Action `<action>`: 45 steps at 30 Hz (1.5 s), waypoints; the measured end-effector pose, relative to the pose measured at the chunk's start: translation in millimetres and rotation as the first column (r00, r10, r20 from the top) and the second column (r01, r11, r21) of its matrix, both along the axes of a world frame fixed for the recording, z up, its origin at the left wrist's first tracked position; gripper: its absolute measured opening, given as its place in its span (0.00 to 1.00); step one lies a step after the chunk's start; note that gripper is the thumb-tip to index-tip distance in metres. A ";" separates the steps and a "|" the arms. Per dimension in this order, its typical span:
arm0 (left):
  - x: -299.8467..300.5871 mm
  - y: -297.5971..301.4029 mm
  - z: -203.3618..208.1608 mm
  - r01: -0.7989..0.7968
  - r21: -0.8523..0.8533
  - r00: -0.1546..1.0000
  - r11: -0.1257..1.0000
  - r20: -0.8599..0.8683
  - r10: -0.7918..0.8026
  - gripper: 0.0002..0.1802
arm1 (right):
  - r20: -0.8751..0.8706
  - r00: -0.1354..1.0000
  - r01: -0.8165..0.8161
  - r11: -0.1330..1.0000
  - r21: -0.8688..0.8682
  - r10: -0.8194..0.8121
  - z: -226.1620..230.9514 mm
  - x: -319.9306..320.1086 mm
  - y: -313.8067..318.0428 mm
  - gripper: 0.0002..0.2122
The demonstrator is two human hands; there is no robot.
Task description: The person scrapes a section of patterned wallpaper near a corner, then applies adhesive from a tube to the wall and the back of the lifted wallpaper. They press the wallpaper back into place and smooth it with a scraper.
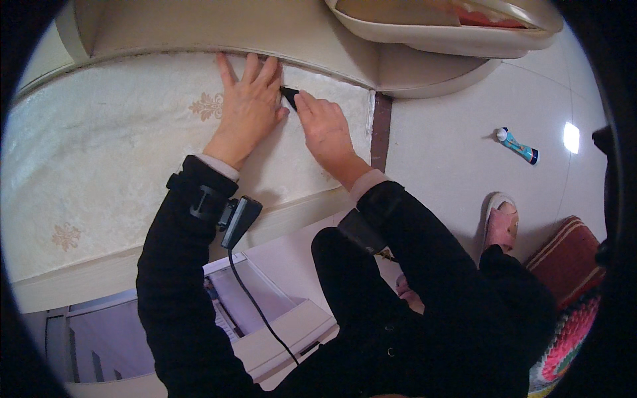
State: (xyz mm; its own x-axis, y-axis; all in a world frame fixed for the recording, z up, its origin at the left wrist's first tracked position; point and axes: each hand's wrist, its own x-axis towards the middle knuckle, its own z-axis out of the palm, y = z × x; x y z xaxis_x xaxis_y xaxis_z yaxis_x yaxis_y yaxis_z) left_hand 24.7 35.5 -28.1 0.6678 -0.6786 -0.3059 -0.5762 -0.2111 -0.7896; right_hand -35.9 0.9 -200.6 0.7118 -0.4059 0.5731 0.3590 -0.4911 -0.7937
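A cream sheet point(133, 152) with tan floral motifs covers a long flat surface along a pale upright panel point(232, 26). My left hand point(247, 109) lies on it with fingers spread, the fingertips reaching the seam where sheet and panel meet. Just right of it, my right hand point(326, 129) is closed around a small black tool point(289, 96) with a narrow end. The tool's tip points at the sheet beside my left hand's fingers, near the seam. My fingers hide the rest of the tool, so its exact kind is unclear.
A brown strip point(381, 129) borders the sheet's right end. Rounded cream furniture point(438, 36) overhangs at upper right. On the tiled floor lie a blue tube point(519, 146) and a red mat point(567, 259); a pink slipper point(502, 222) is on my foot. Below the surface, a drawer point(255, 292) stands open.
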 end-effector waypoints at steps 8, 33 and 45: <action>-0.1 1.3 -5.1 0.052 -0.043 0.998 0.998 0.030 -0.050 0.37 | 0.018 1.000 -0.010 0.991 0.135 0.008 -9.7 -28.6 7.0 0.17; 1.9 3.9 -17.7 0.096 -0.146 0.995 0.985 0.037 -0.092 0.30 | -0.109 0.994 0.026 0.997 0.077 -0.017 -18.4 19.0 -2.3 0.18; -11.2 -1.0 -29.9 -0.044 -0.264 0.999 0.964 -0.037 0.036 0.39 | -0.156 0.986 -0.045 0.998 0.051 0.052 -20.2 26.9 -7.1 0.19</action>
